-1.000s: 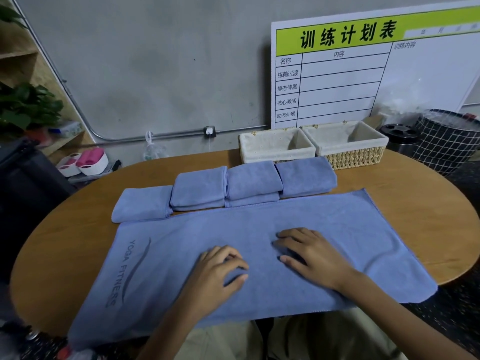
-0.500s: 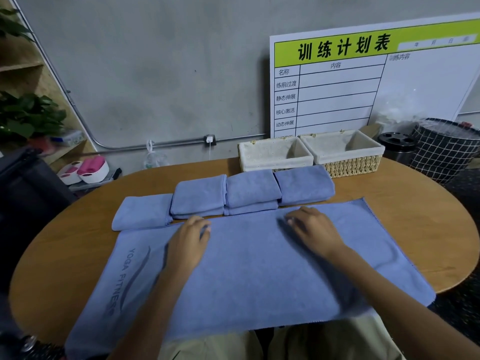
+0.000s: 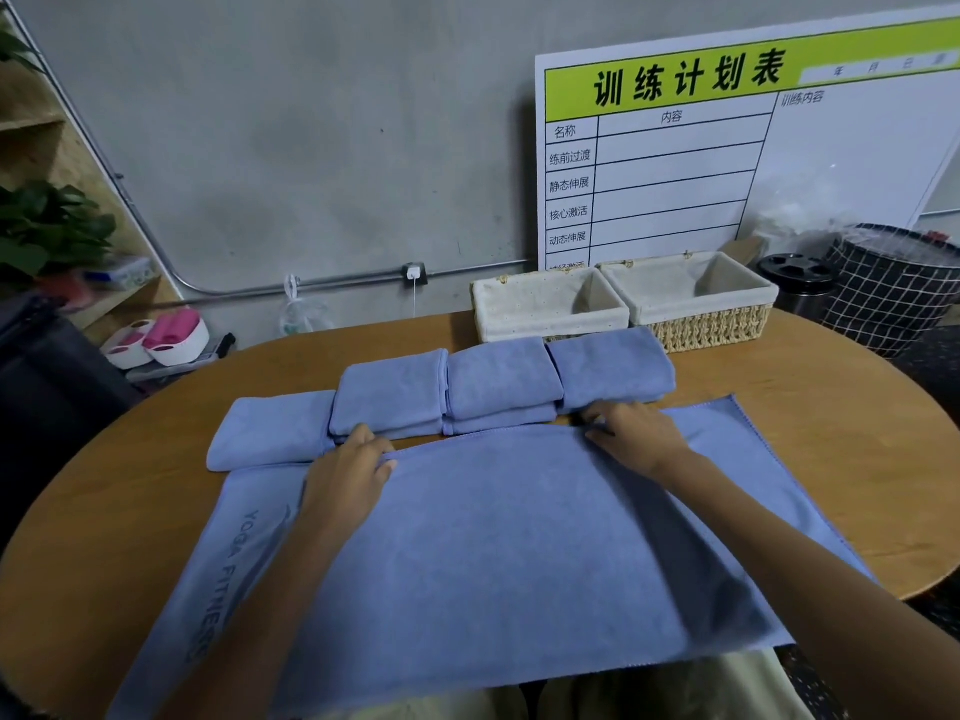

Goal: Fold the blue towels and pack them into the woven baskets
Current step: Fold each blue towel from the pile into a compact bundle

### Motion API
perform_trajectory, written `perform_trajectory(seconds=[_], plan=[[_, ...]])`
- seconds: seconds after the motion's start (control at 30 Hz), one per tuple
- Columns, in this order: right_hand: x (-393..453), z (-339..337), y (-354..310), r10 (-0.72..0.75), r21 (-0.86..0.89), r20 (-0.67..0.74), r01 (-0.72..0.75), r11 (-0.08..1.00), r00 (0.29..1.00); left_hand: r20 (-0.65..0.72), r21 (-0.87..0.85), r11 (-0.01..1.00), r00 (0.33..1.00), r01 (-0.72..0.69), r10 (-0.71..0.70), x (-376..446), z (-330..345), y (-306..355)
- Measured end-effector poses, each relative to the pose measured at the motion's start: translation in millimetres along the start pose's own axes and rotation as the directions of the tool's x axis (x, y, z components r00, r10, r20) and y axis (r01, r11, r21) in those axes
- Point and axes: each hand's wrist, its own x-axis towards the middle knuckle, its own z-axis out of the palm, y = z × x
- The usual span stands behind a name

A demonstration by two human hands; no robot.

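Hands at far edge of spread blue microfibre towel [image 3: 519, 553]: left hand [image 3: 345, 478] and right hand [image 3: 641, 439] both pinch hem (fingers curled); four folded towels just beyond.

Left hand [image 3: 349, 472] and right hand [image 3: 636, 432] grip the spread towel's [image 3: 519, 553] far edge on the table [image 3: 831, 433].

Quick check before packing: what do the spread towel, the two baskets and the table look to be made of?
Spread towel: soft matte blue cloth, probably microfibre; fine nap, stitched edge, printed lettering. Baskets: the right basket shows pale woven straw or wicker walls; both it and the left basket have off-white fabric liners. Table: smooth brown wood-look top; solid or veneer unclear.
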Motion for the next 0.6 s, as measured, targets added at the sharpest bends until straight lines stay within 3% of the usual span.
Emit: perform_trajectory(seconds=[0.13, 0.27, 0.4, 0.6], plan=[[-2.5, -10.4, -0.4, -0.151, -0.066, -0.031, 0.149, 0.987, 0.988, -0.096, 0.003, 0.982, 0.978, -0.187, 0.186, -0.1, -9.3, -13.9], [-9.3, -19.6, 5.6, -0.366, -0.082, -0.069, 0.360, 0.929, 0.928, -0.145, -0.067, 0.967, 0.962, -0.245, 0.233, 4.0, -30.6, -21.9], [-8.5, -30.4, 12.7, -0.324, 0.022, 0.034, 0.323, 0.946, 0.945, 0.021, -0.356, 0.913, 0.975, -0.198, 0.219, 14.0, -49.7, -27.8], [3.2, -47.8, 31.3, -0.288, 0.307, 0.156, 0.231, 0.923, 0.945, 0.063, -0.428, 0.889, 0.976, -0.164, 0.210, 22.7, -60.4, -33.5]])
